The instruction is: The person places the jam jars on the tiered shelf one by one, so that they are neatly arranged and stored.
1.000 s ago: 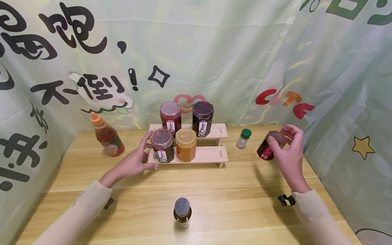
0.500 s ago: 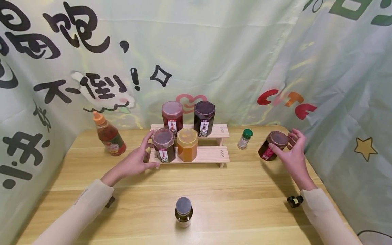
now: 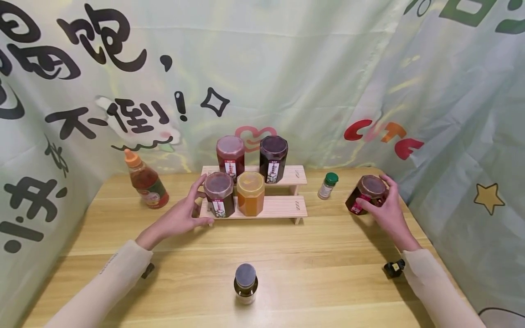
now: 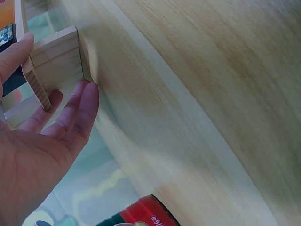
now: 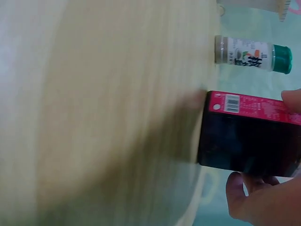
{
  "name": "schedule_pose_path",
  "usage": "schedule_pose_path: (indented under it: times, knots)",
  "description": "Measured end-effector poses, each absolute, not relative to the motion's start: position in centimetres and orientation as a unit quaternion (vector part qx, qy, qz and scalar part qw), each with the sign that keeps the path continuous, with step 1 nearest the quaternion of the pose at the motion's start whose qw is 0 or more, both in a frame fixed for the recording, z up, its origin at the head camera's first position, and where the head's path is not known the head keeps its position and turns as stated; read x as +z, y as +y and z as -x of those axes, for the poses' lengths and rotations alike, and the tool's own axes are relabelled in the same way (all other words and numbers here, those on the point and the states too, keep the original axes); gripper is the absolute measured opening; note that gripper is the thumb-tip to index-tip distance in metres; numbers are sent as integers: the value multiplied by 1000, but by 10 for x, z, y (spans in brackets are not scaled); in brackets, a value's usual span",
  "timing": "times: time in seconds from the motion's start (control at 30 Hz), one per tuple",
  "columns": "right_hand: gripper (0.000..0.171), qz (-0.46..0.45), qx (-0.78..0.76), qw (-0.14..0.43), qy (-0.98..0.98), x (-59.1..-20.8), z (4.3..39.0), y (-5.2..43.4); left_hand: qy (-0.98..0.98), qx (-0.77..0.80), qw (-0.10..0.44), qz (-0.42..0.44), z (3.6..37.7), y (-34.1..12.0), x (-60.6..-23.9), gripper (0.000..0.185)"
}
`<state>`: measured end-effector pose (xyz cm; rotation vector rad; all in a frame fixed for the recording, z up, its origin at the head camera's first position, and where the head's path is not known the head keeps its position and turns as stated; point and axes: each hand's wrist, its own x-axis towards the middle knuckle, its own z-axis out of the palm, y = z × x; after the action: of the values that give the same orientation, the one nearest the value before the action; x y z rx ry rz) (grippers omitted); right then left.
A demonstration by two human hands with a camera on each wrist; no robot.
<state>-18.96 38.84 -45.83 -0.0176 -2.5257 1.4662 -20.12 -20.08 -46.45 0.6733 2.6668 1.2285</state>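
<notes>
**Operator:** Pale green printed curtains hang round the light wooden table (image 3: 287,246). My right hand (image 3: 387,212) had opened away from the dark jar (image 3: 366,195) half a second ago; now thumb and fingers curl round it again, and it stands at the table's right edge, near the green-capped shaker (image 3: 326,185).

**Observer:** So it's regripped. And your left?

**Operator:** My left hand (image 3: 182,214) hasn't moved: fingers straight, touching the left end of the stepped wooden rack (image 3: 283,207). The jars are faceted and glossy, with labels; the rack is raw, square-edged wood.
</notes>
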Motion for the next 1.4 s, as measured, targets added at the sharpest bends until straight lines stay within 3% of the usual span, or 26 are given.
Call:
schedule_pose_path:
  times: [0.77,1.4]
  knots:
    - [95,6,478,113,-871,-455,181,385,886,403,61,-222,202,-201,-464,129]
    - [91,-69,471,124,-870,-432,147,330,883,407,62,-226,200,-201,-463,129]
